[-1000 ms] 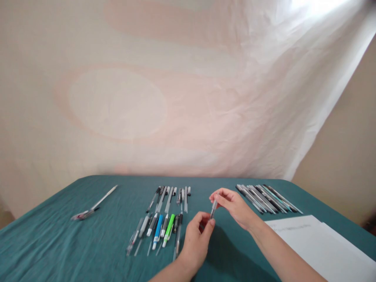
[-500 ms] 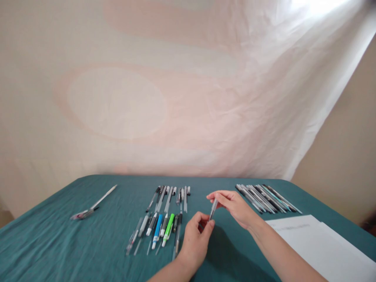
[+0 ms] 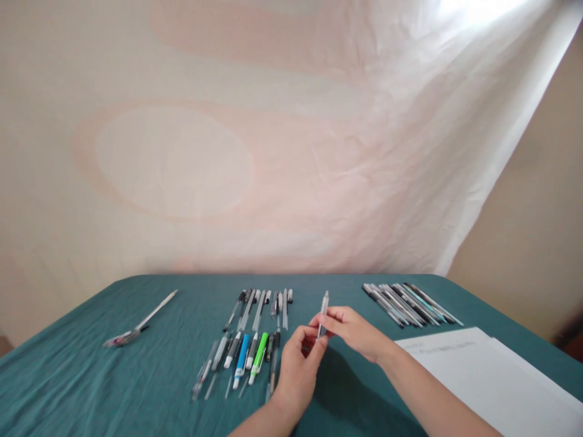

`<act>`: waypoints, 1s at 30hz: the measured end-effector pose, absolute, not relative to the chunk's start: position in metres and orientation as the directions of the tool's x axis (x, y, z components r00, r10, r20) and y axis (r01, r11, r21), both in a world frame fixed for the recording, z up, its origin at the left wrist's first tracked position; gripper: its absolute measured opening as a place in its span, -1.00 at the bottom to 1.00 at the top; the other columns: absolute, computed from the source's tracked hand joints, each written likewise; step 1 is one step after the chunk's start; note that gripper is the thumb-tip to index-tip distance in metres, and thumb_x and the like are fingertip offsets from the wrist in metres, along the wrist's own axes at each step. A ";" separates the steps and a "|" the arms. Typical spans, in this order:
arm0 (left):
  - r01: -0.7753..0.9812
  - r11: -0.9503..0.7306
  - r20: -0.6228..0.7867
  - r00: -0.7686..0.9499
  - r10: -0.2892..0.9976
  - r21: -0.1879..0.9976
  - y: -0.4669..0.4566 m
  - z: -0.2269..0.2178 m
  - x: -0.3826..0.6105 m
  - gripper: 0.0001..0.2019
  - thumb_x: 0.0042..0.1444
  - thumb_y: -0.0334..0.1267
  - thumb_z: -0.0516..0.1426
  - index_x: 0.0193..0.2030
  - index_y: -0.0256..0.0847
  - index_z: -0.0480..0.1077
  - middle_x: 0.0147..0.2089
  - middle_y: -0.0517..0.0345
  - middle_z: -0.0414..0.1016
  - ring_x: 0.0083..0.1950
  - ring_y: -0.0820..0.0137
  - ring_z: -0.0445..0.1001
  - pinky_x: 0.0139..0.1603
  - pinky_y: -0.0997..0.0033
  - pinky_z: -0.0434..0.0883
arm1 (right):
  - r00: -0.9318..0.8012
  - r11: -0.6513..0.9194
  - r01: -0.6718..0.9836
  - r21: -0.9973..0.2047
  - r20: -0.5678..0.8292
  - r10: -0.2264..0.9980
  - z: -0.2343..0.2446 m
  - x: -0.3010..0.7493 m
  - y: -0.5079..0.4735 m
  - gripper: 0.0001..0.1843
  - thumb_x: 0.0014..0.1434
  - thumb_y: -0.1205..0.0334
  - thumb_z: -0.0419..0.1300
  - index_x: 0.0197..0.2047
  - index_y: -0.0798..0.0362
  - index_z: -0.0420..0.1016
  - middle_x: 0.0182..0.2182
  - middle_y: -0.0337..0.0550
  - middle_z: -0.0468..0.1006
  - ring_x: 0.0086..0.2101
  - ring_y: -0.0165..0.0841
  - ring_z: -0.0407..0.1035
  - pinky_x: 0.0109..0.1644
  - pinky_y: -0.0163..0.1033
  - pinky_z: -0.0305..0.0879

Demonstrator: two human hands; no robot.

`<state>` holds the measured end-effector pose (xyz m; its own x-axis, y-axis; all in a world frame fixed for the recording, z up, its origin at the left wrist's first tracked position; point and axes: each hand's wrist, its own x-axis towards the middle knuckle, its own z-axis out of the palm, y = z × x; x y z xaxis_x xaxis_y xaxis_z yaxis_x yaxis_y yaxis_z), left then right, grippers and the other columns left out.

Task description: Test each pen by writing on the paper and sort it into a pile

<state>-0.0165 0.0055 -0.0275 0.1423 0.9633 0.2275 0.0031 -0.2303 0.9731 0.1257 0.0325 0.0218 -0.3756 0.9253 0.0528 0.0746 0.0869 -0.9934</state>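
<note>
Both my hands hold one clear-barrelled pen upright above the teal tablecloth. My left hand pinches its lower end with thumb and fingers. The fingertips of my right hand grip the barrel a little higher. The top of the pen sticks out above my fingers. Just left of my hands lies a loose group of several pens and pen parts, among them a blue one and a green one.
A neat row of several dark pens lies at the back right. White paper sheets cover the right front corner. A single white pen lies at the far left. A pale cloth hangs behind the table.
My hands have shifted a little to the left and closer together, and the pen now stands more upright with its top showing above my fingers.
</note>
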 end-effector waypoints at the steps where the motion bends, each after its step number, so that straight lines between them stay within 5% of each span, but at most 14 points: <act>1: -0.010 -0.237 0.235 0.155 0.959 0.972 0.005 -0.027 -0.016 -0.76 0.08 -0.10 0.10 -0.30 -0.26 0.33 -0.40 0.18 0.36 -0.41 0.46 0.29 -0.37 0.51 0.26 | -0.371 0.084 0.086 -0.993 0.047 0.927 0.020 0.126 0.034 -0.57 0.04 -0.11 0.15 -0.30 0.12 0.53 -0.39 -0.14 0.52 -0.35 -0.34 0.35 -0.25 -0.25 0.25; 8: -0.021 -0.300 0.291 0.319 0.902 0.954 -0.014 -0.022 -0.012 -0.47 0.05 -0.31 0.14 0.18 -0.15 0.11 -0.07 0.01 0.36 -0.23 0.39 0.39 -0.16 0.39 0.35 | -0.182 0.009 -0.020 -1.000 0.012 0.983 0.012 0.138 0.045 -0.55 0.06 -0.15 0.10 -0.42 0.13 0.42 -0.55 -0.25 0.36 -0.56 -0.49 0.18 -0.49 -0.37 0.11; 30: 0.106 -0.514 0.452 0.352 0.820 0.851 -0.010 -0.023 -0.014 -0.78 0.11 -0.41 0.06 -0.12 -0.15 0.41 -0.24 0.12 0.39 -0.24 0.41 0.38 -0.20 0.44 0.33 | -0.318 -0.022 -0.001 -1.000 -0.021 0.948 0.004 0.135 0.046 -0.55 0.05 -0.13 0.12 -0.42 0.15 0.40 -0.63 -0.31 0.30 -0.61 -0.53 0.10 -0.53 -0.40 -0.01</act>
<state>-0.0140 -0.0101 -0.0227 0.3523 0.8197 0.4516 0.1061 -0.5144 0.8510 0.1347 0.0459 0.0043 -0.3179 0.9479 -0.0205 -0.0014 -0.0221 -0.9998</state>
